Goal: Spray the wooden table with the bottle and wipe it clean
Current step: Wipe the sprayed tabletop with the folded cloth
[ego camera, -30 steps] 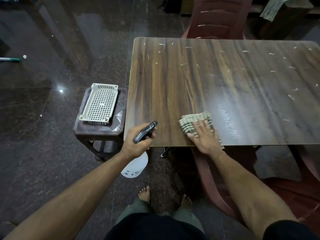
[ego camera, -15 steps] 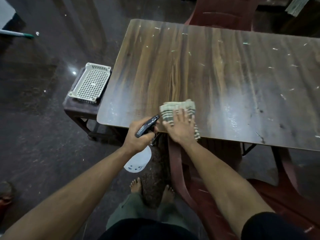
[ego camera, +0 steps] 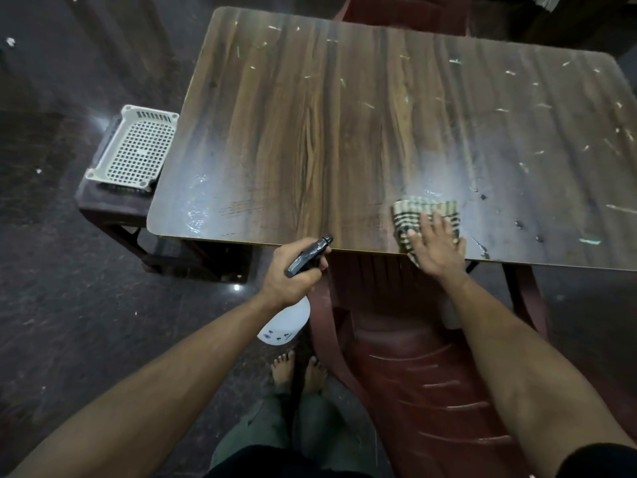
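— Along the near edge of the wooden table [ego camera: 344, 132], what are the hands doing?

— On that edge the right hand [ego camera: 435, 246] lies flat, fingers straight, pressing a striped cloth [ego camera: 425, 215] onto the tabletop. The cloth's lower corner hangs slightly over the table's edge.

— And the other one?

— Just off the table's near edge, the left hand [ego camera: 291, 276] grips the spray bottle [ego camera: 287, 322], fingers curled round its neck. The black nozzle reaches up to the table's rim and points over the top; the white body hangs below the table's level.

— Anything on the tabletop itself?

— Pale flecks, thickest toward the table's far and right sides, and a wet sheen near its front left corner.

— Around it?

— Beside the table's left end, a white perforated tray [ego camera: 134, 150] sits on a dark stool [ego camera: 110, 212]. A red plastic chair [ego camera: 413, 374] is tucked under the table's near side, and bare feet [ego camera: 298, 370] stand left of it.
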